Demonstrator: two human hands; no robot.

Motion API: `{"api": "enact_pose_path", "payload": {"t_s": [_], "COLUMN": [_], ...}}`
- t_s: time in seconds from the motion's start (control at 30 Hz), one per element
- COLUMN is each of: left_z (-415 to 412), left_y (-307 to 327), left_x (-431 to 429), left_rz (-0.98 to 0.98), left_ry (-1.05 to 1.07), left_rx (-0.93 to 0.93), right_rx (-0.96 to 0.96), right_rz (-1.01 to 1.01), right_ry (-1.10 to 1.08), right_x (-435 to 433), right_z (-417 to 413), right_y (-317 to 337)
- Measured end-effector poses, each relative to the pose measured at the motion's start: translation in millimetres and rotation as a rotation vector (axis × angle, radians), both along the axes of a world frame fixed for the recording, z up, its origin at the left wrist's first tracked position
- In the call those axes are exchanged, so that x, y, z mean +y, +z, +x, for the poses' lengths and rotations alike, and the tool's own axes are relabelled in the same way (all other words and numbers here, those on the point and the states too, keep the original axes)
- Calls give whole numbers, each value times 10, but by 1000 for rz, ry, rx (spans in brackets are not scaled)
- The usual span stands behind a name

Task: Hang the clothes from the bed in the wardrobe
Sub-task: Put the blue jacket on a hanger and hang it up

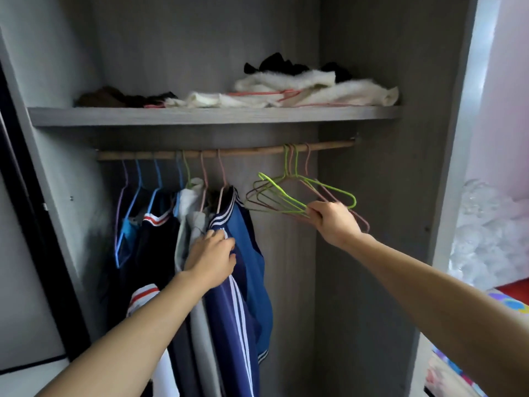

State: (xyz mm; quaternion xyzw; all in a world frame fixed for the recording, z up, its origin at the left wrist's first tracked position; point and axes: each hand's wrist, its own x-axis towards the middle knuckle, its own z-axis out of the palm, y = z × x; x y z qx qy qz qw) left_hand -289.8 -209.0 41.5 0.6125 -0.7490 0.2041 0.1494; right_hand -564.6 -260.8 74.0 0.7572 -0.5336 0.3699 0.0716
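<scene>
The left hand [211, 257] has its fingers curled into the shoulder of a navy jacket [229, 310] with white stripes, gripping the cloth just under the collar. The right hand [335, 222] is closed round the lower bars of a bunch of empty hangers [286, 196], green and pinkish wire ones, tilted up out of plumb while their hooks sit on the rod [229, 152] near its right end. The jacket hangs from a pink hanger about mid-rod, with a blue garment [254, 267] touching it on the right and a grey garment [189, 202] pressed against it on the left. Further left hangs a dark top [154, 239] with red-and-white trim, on blue hangers. All of this is inside the grey wardrobe [372, 253]. Above the rod, the shelf [200, 116] carries rumpled white cloths [300, 90] with a pink hanger tangled among them, black pieces [280, 65] behind, and something brown [100, 98] at the left. Outside the wardrobe, lower right, a bit of colourful patterned fabric [509, 303] shows.
</scene>
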Motion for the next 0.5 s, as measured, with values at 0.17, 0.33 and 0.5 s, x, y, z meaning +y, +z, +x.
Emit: {"api": "enact_pose_path", "payload": {"t_s": [0.17, 0.33, 0.5], "left_z": [334, 523, 656], "left_y": [-21, -39, -51], "left_x": [-275, -429, -550], "left_rz": [-77, -142, -175], "left_ry": [-80, -151, -193], "left_rx": [-33, -31, -71], "right_rx": [-37, -20, -67], "right_rz": [59, 124, 173], "right_ry": [4, -11, -16], "right_x": [-481, -926, -1185], "right_z": [432, 847, 1039], "right_y": [-107, -157, -377]}}
